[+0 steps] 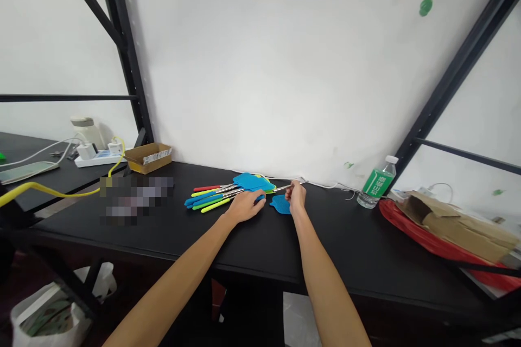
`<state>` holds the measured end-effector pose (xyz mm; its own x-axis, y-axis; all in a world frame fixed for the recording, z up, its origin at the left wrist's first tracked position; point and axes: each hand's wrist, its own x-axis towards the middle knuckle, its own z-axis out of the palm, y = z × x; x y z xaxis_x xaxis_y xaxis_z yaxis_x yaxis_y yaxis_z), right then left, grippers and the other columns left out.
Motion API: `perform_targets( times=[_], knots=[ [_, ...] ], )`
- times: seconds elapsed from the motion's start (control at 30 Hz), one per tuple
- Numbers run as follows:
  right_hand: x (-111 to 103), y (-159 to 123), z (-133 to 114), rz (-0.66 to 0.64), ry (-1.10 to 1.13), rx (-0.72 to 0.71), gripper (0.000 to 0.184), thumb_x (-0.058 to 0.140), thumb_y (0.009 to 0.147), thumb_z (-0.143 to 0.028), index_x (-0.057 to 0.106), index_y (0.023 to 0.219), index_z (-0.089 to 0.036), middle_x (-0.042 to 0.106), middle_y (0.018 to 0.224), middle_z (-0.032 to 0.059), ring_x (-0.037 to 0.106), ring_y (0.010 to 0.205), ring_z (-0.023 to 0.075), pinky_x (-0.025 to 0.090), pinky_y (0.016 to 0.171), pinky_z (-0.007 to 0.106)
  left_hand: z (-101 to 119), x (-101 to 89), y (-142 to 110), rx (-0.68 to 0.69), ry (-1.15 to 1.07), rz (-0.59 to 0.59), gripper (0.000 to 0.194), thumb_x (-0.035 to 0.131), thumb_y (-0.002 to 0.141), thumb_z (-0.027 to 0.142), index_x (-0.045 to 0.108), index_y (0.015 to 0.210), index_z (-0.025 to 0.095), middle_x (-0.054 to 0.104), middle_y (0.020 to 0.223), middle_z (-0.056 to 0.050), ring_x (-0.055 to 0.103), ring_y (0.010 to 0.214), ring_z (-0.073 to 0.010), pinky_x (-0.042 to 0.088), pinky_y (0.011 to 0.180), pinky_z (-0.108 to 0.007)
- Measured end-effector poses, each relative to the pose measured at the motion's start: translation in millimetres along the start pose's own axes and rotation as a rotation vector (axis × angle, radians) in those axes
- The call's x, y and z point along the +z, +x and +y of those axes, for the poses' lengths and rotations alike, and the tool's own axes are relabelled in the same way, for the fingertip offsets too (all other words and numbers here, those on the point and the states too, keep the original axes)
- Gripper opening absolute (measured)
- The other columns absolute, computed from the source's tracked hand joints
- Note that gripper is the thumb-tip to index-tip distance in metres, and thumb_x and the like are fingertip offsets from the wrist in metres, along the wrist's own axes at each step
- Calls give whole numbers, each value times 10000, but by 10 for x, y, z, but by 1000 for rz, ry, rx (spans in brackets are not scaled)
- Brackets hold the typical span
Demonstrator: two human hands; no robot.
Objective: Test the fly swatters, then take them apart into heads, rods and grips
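My left hand point(245, 206) is closed, with a bit of blue handle showing at its thumb. A thin metal rod point(281, 188) runs from there to my right hand point(296, 196), whose fingers are pinched on it; its tip sticks out beyond them. Below the rod a blue mesh fly swatter head point(280, 204) lies on the table, partly behind my right wrist. To the left of my left hand is a pile of fly swatters point(215, 192) with red, yellow, blue and green handles and metal shafts. A blue swatter head point(249, 180) lies on top of the pile's right end.
An open cardboard box point(150, 158) and a blurred patch are on the black table point(195, 238) to the left. On the right stands a water bottle point(377, 183), beside crumpled brown cardboard point(459, 222) on red material. White cables run along the wall; dark metal posts flank the table.
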<state>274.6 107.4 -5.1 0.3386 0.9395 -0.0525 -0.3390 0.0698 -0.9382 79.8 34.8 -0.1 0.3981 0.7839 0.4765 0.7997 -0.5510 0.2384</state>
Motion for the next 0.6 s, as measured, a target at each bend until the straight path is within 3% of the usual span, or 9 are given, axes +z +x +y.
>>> perform_targets(
  times=[0.3, 0.6],
  knots=[
    [119, -109, 48, -117, -108, -153, 159, 551, 761, -296, 477, 640, -224, 464, 433, -55, 409, 351, 107, 309, 341, 237, 1, 10, -2, -47, 7, 26, 405, 332, 999, 465, 666, 1087, 255, 699, 784, -27, 638, 738, -203, 383, 662, -264],
    [134, -127, 82, -121, -230, -246, 179, 539, 782, -334, 515, 645, -222, 478, 446, -45, 426, 374, 123, 346, 381, 249, -27, 3, -14, -57, -5, 7, 392, 361, 993, 466, 674, 1113, 263, 733, 888, -34, 659, 797, -208, 416, 693, -268]
  ],
)
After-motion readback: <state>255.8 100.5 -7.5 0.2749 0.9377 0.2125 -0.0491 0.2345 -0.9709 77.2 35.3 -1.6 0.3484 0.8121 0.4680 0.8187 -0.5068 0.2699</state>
